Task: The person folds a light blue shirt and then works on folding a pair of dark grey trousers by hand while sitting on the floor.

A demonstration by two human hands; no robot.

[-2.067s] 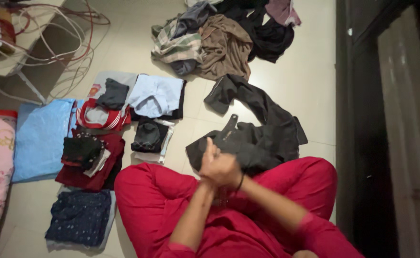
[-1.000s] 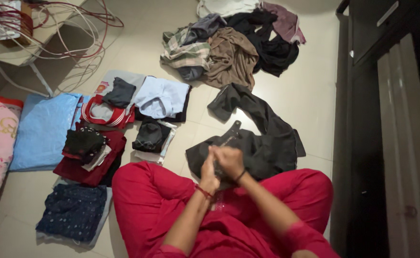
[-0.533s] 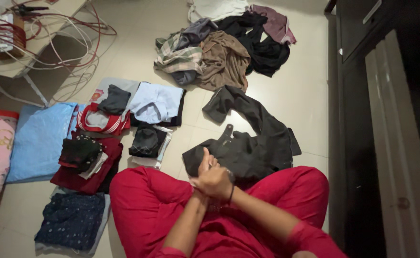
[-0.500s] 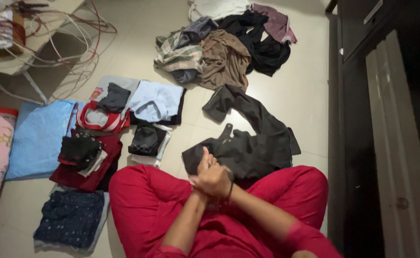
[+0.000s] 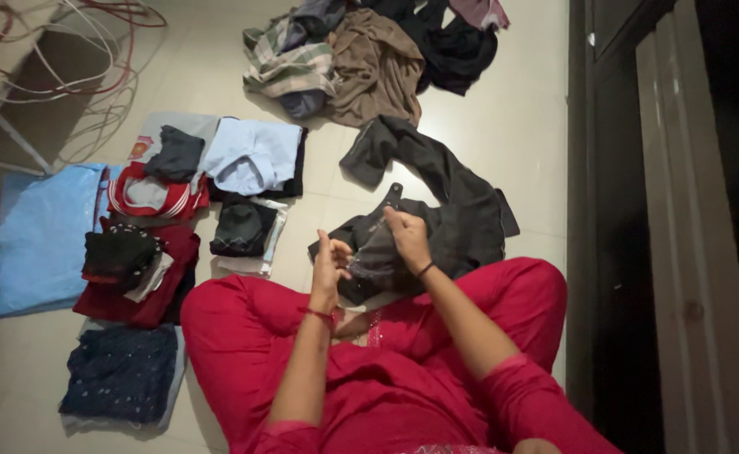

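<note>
Hands meet at the centre of the frame, just above the red-clad knees of a person seated on the floor; the right hand (image 5: 407,240) pinches a fold of the dark grey garment (image 5: 445,219) between thumb and fingers and lifts it a little, while the left hand (image 5: 329,262) is raised just beside it with fingers curled together — whether it grips a bit of cloth I cannot tell. The garment sprawls from the centre toward the upper middle, most of it flat on the tiled floor (image 5: 521,109). Folded stacks (image 5: 159,227) sit at the left of the frame; an unsorted heap of clothes (image 5: 361,59) lies at the top. By the look of it the step in hand is gathering this piece for folding — the next move would call for a firm two-handed hold on an edge, so the cloth can be drawn straight.
</note>
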